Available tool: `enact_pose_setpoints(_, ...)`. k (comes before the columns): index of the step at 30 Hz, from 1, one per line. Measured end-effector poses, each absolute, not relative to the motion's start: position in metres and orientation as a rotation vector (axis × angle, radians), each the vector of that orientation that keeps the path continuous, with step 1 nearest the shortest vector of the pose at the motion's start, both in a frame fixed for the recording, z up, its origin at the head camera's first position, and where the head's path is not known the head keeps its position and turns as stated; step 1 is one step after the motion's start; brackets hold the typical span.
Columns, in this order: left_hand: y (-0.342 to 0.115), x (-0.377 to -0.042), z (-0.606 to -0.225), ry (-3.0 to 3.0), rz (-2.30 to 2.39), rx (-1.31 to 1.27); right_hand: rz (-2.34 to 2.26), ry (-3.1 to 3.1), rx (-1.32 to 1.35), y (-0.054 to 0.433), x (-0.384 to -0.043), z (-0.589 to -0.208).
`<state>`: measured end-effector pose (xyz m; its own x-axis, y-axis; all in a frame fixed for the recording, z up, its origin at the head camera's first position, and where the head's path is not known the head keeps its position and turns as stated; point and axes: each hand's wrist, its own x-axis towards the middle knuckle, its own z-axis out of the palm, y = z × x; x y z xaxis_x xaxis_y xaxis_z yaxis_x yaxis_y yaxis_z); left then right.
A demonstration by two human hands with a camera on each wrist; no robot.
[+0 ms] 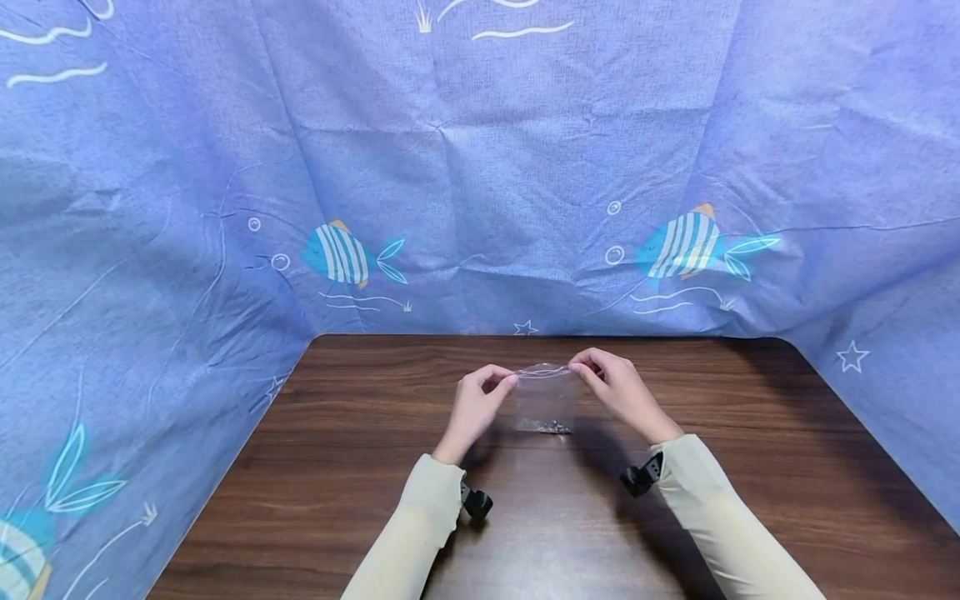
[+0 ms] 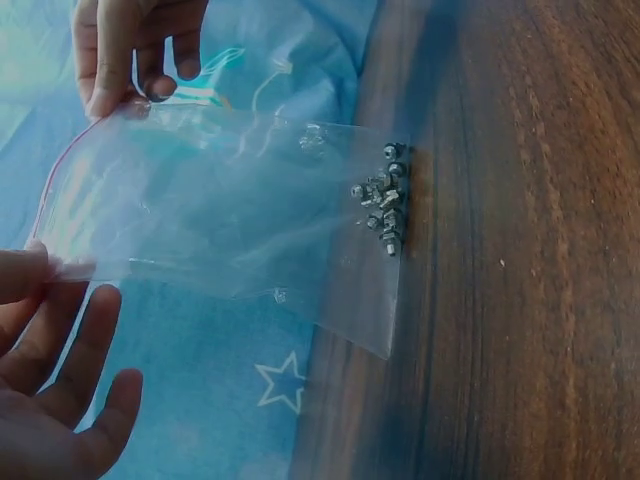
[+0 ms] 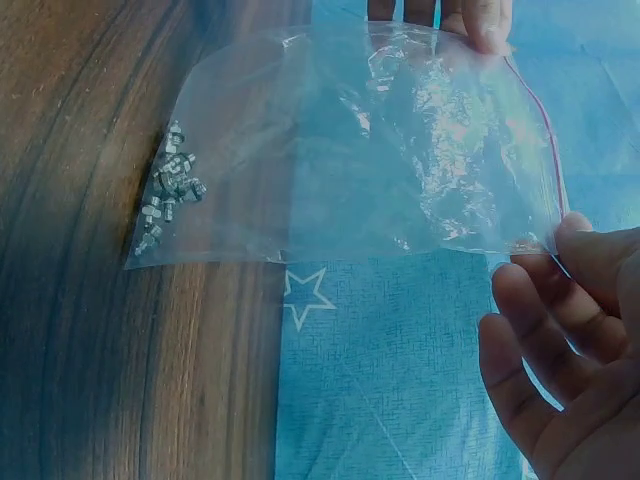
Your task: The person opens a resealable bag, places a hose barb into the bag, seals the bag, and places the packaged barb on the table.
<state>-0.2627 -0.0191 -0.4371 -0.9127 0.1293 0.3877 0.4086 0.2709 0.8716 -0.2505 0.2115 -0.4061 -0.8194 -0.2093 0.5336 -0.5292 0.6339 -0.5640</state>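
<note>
A clear zip-lock bag (image 1: pixel 545 400) hangs upright between both hands over the table. Its zip edge, with a red line in the wrist views, is at the top. Small silvery metal screws or similar fittings (image 2: pixel 388 200) lie gathered along the bag's bottom edge; their exact kind is hard to tell. My left hand (image 1: pixel 480 402) pinches the bag's top left corner between thumb and finger. At the top right corner, my right hand (image 1: pixel 618 387) pinches the zip edge the same way. In the right wrist view the remaining fingers (image 3: pixel 535 330) are loosely bent beside the bag.
The dark wood-grain table (image 1: pixel 337 450) reaches back to a blue cloth (image 1: pixel 510 192) printed with fish and stars, which hangs behind and at the sides. A small black camera (image 1: pixel 477 502) is on the left wrist, another (image 1: pixel 639 479) on the right.
</note>
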Motion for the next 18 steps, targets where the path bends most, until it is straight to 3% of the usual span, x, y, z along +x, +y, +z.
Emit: enact_pose_setpoints(18, -0.0191, -0.263, -0.4343, -2.319, -1.63, -0.442, 1.065, -2.558, 0.559, 0.2126, -0.2487, -0.4075)
